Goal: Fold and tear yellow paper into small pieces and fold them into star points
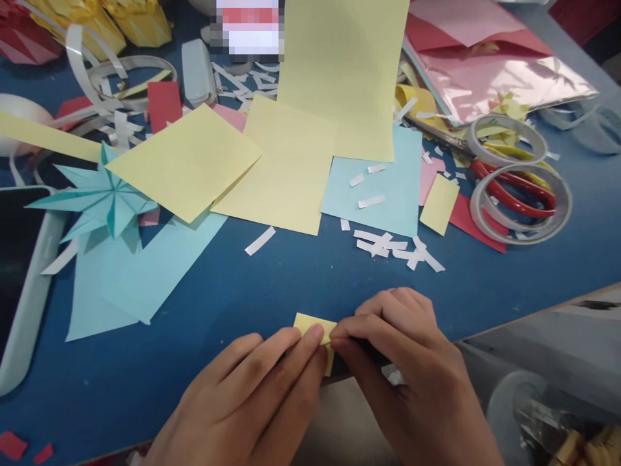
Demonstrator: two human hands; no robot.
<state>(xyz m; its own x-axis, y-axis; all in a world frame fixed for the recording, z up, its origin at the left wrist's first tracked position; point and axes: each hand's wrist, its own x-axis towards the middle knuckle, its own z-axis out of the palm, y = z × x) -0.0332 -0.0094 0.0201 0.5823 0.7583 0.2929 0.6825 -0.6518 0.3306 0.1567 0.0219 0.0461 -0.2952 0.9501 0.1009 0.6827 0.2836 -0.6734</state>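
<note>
A small piece of folded yellow paper (pixel 310 321) lies at the front edge of the blue table, between my two hands. My left hand (pixel 257 382) presses on it from the left with its fingertips, covering much of it. At its right edge, the thumb and forefinger of my right hand (pixel 407 356) pinch the paper. A lower flap of the paper shows below the fingers. Beyond my hands lie short white strips (pixel 381 246), a yellow sheet (pixel 286 168) and a light blue sheet (pixel 373 188).
A blue folded paper star (pixel 114 191) and a pale-framed device (pixel 36 278) are at left. Red-handled scissors (pixel 514 188) lie under tape rolls (pixel 521 226) at right. Pink paper in clear plastic (pixel 499 84) sits at the back right. The table edge (pixel 533 307) runs below.
</note>
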